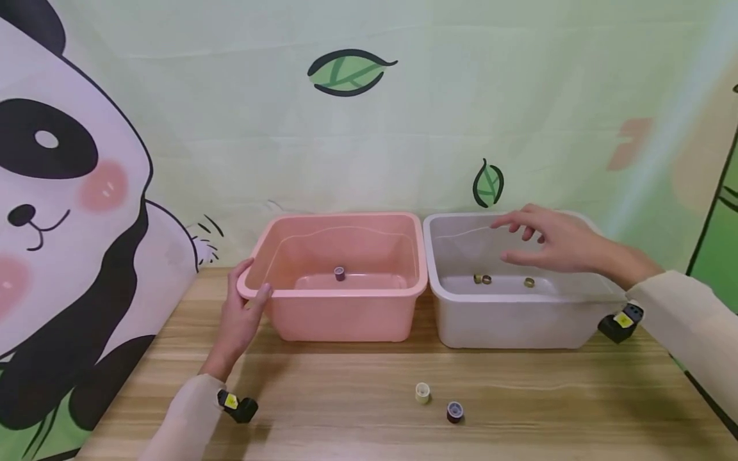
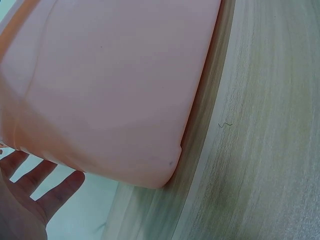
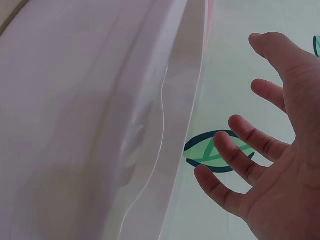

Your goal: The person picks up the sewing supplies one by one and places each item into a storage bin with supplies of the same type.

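Note:
My left hand (image 1: 243,320) holds the front left corner of a pink plastic basin (image 1: 346,317), thumb at the front rim and fingers along the left side. In the left wrist view the fingers (image 2: 62,195) reach the basin's outer wall. Inside it sits one small dark purple cap (image 1: 339,274). Over a light grey basin (image 1: 513,325) hovers my right hand (image 1: 556,243), holding nothing, its fingers spread and slightly bent. Several small brass-coloured rings (image 1: 529,282) lie on that basin's floor.
Both basins stand side by side on a wood-grain table (image 1: 346,403). On the table in front lie a cream cap (image 1: 423,392) and a dark purple cap (image 1: 455,412). Behind hangs a green cloth (image 1: 259,128) printed with a panda and leaves.

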`<move>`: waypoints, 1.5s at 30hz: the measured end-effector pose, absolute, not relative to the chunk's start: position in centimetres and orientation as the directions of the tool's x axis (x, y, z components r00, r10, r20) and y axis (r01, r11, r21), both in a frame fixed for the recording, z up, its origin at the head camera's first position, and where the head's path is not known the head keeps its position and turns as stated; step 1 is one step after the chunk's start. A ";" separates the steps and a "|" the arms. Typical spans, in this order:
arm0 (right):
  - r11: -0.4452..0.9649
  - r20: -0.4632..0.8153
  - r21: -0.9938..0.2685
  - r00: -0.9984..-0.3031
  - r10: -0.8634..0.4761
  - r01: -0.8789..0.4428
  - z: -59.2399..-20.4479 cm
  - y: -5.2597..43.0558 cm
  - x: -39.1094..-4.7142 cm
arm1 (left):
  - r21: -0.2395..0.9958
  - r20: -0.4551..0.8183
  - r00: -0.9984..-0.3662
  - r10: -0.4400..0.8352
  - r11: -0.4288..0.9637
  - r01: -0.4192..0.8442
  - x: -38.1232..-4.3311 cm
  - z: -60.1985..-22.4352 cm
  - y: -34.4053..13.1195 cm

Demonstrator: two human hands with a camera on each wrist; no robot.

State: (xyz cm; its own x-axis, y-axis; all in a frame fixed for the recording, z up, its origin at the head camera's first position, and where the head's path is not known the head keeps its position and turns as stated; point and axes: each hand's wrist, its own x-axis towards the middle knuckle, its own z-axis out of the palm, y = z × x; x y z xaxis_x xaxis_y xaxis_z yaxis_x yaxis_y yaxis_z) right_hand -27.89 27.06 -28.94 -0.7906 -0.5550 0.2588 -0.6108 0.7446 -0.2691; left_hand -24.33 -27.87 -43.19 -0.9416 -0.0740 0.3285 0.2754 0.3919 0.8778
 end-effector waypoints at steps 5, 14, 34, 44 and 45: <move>0.715 0.275 -0.261 -0.760 -0.589 -0.648 -29.3 26.6 -27.1 | 0.881 0.318 -0.945 -0.075 0.391 0.266 -24.3 -43.3 -28.1; 0.667 0.273 -0.295 -0.730 -0.627 -0.684 -29.3 26.2 -25.8 | 0.889 0.296 -0.952 -0.079 0.387 0.244 -24.5 -43.7 -28.2; 0.534 0.423 -0.231 -0.578 -0.698 -0.813 -29.6 24.4 -22.3 | 0.886 0.301 -0.951 -0.068 0.388 0.253 -24.5 -43.4 -27.9; 0.446 0.481 -0.224 -0.496 -0.723 -0.866 -30.5 23.5 -21.2 | 0.884 0.306 -0.950 -0.069 0.391 0.256 -24.7 -43.5 -28.0; 0.443 0.483 -0.223 -0.494 -0.723 -0.868 -30.6 23.4 -21.1 | 0.883 0.308 -0.949 -0.069 0.391 0.258 -24.7 -43.5 -28.0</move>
